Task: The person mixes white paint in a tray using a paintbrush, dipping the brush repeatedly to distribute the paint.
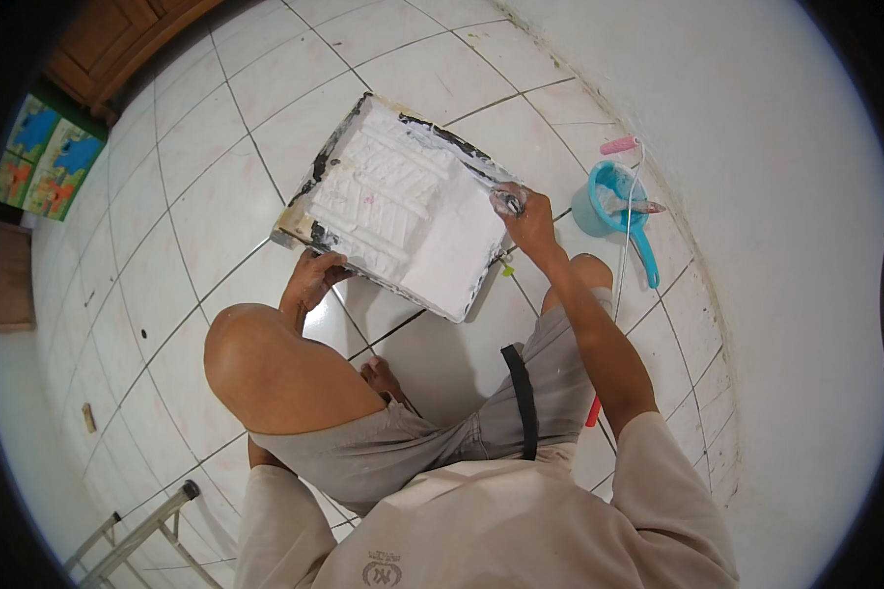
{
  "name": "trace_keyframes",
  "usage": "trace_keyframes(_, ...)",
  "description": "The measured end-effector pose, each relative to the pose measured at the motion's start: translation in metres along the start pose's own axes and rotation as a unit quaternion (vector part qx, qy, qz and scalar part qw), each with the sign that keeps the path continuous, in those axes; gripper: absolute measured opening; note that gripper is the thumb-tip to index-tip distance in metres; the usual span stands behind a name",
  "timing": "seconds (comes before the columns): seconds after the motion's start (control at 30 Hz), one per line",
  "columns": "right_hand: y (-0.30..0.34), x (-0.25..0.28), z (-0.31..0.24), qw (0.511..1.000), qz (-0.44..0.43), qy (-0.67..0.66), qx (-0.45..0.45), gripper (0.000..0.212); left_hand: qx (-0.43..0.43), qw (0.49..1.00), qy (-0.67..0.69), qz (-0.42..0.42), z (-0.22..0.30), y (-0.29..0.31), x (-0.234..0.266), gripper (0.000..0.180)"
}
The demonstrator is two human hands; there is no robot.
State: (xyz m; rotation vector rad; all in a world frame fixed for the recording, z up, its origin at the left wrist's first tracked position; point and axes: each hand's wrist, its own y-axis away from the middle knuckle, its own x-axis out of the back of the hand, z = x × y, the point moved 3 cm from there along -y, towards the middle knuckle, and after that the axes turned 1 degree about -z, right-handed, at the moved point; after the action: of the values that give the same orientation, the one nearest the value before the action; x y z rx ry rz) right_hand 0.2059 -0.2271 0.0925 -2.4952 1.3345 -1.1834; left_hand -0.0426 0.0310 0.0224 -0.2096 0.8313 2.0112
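A black-rimmed paint tray [363, 177], smeared with white paint, is tilted in front of my knees. White paint [459, 245] pools at its near right end, and the rest of its ribbed bottom is thickly coated. My left hand [311, 282] grips the tray's near left edge, thumb and fingers closed on it. At the right rim my right hand [528, 218] is closed around something greyish and paint-smeared; its kind is mostly hidden by the fingers.
To the right stands a blue dipper [599, 221] with a paintbrush [643, 207] in it. A pink paint roller [620, 145] with a long rod lies beside it, near the wall [776, 245]. A metal ladder [147, 535] shows at lower left; wooden furniture [108, 44] stands upper left.
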Motion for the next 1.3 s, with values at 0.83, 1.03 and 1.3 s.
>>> trace_keyframes(0.83, 0.015, 0.002, 0.000, 0.994, -0.097, 0.040, -0.006, 0.019, 0.002, 1.000, -0.001, 0.004, 0.000, 0.001, -0.003, 0.045)
trace_keyframes(1.03, 0.005, -0.001, 0.000, 0.999, -0.002, -0.005, -0.035, 0.021, 0.011, 0.999, -0.028, 0.029, 0.000, 0.003, -0.001, 0.046)
trace_keyframes(1.3, 0.028, -0.023, -0.017, 0.998, -0.038, -0.032, -0.030, 0.020, 0.004, 1.000, -0.007, 0.002, -0.002, 0.000, 0.000, 0.047)
